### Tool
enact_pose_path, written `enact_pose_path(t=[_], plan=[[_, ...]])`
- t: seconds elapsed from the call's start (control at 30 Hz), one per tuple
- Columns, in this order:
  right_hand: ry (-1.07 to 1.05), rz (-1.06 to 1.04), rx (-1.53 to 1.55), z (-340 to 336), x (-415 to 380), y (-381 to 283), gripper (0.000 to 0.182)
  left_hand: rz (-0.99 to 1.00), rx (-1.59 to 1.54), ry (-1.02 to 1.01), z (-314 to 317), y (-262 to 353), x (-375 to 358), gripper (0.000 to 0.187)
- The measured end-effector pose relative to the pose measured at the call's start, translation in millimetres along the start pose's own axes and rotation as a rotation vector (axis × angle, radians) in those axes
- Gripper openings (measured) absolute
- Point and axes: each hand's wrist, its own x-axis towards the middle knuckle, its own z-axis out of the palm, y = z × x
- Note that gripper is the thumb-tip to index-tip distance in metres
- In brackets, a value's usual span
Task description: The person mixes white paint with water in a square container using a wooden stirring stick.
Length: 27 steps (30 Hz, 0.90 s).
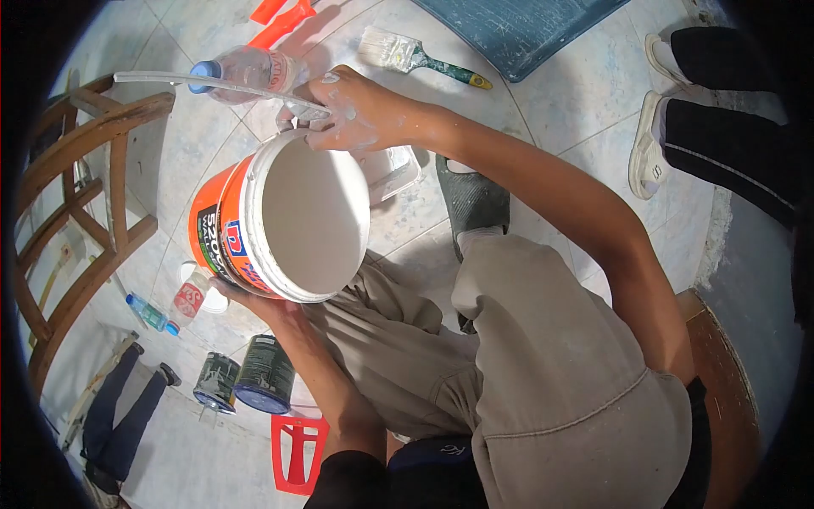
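Observation:
An orange and white paint bucket [222, 212] is tilted toward me, its mouth showing a smooth white interior. My left hand [254, 301] supports it low on the near side, with most fingers hidden beneath. My right hand [352, 110], smeared with white paint, is closed at the bucket's far rim. A thin, paint-coated white strip [216, 82] sticks out leftward from its fingers. Just beyond that hand lies a plastic bottle [246, 72] with a blue cap. A white tray [397, 174] is partly hidden behind the bucket.
A paintbrush [415, 58] and a blue tray [526, 25] lie on the tiles. Wooden chair [102, 191] stands left. Paint cans [265, 373], small bottles [188, 299] and a red plastic piece [298, 454] are nearby. Other people's legs show at right [721, 153] and lower left [127, 416].

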Motion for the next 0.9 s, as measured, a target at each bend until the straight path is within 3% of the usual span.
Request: enact_pose_path(t=[0.9], plan=[[0.024, -0.013, -0.081, 1.4, 2.4, 7.0, 0.038, 0.011, -0.071, -0.011, -7.9, -2.9, 4.1, 0.076]])
